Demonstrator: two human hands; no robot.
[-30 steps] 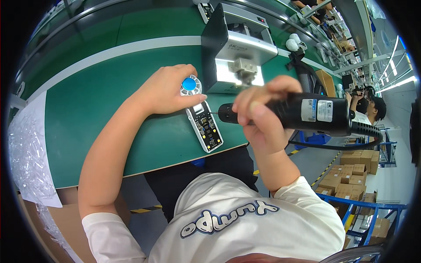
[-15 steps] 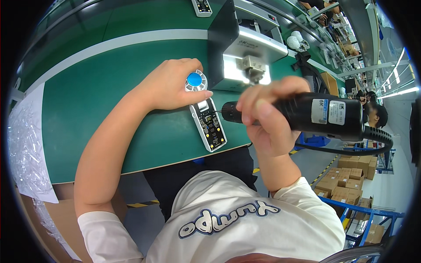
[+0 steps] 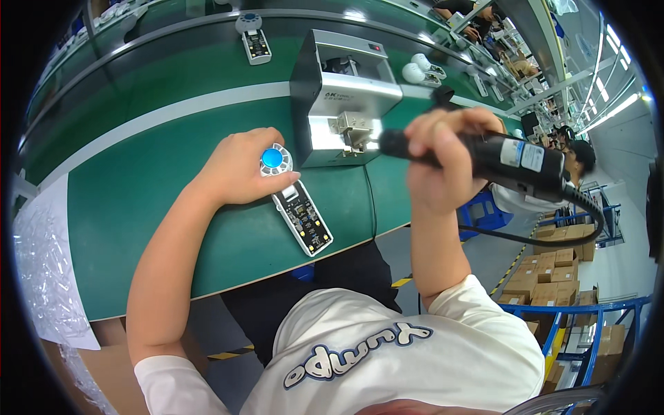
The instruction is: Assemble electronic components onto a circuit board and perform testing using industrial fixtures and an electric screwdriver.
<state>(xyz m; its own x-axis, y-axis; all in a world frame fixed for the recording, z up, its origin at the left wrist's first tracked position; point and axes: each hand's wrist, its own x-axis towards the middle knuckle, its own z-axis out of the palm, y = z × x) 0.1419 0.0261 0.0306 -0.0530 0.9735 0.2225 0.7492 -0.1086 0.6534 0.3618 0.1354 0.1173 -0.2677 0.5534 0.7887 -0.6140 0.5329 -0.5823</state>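
My left hand point(image 3: 235, 169) is closed around the round head of a white handheld device, its thumb across the neck. The head carries a blue disc point(image 3: 272, 158), and the handle lies face up on the green bench, its bare circuit board point(image 3: 304, 220) showing. In my right hand point(image 3: 446, 155) is a black electric screwdriver point(image 3: 515, 155), held level and slightly blurred. Its nose points left at the metal outlet of a screw feeder point(image 3: 360, 100); I cannot tell whether the bit touches it or carries a screw.
Another such device point(image 3: 256, 47) lies beyond the bench's pale strip, with white round-headed units point(image 3: 418, 70) to its right. Clear plastic wrapping point(image 3: 45, 242) covers the left end. A thin cable point(image 3: 372, 200) crosses the bench. Stacked cartons point(image 3: 553, 277) and a person point(image 3: 579, 162) are at right.
The screwdriver has gone from beside the circuit board up to the screw feeder's outlet. My left hand still holds the device. The whole view has shifted, showing more of the far side.
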